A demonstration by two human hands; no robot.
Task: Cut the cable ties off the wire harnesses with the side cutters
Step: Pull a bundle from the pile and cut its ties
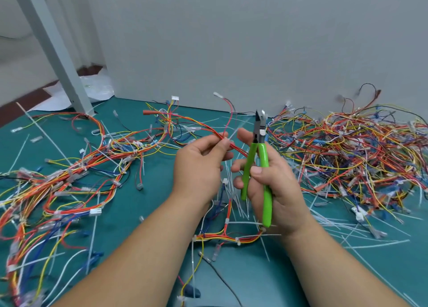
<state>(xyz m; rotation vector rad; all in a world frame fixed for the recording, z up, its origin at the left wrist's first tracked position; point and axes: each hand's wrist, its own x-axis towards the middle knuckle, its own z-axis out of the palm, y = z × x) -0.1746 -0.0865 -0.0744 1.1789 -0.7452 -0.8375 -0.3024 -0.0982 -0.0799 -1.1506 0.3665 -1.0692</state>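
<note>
My left hand [201, 163] pinches a thin bundle of red, orange and yellow wires [196, 125] from a harness, lifted above the table. A small white cable tie [231, 140] sits on that bundle just past my fingertips. My right hand [271, 181] grips the green-handled side cutters [257, 167], held upright with the metal jaws [260, 119] pointing up and slightly apart, a little right of the held wires. The jaws touch nothing. The rest of this harness [229, 232] trails down onto the table between my forearms.
The green table mat [139, 214] holds harnesses [58, 179] spread at the left and a dense tangled heap of wires [352, 154] at the right. Several cut white ties [370, 235] lie scattered about. A grey post [51, 49] and wall stand behind.
</note>
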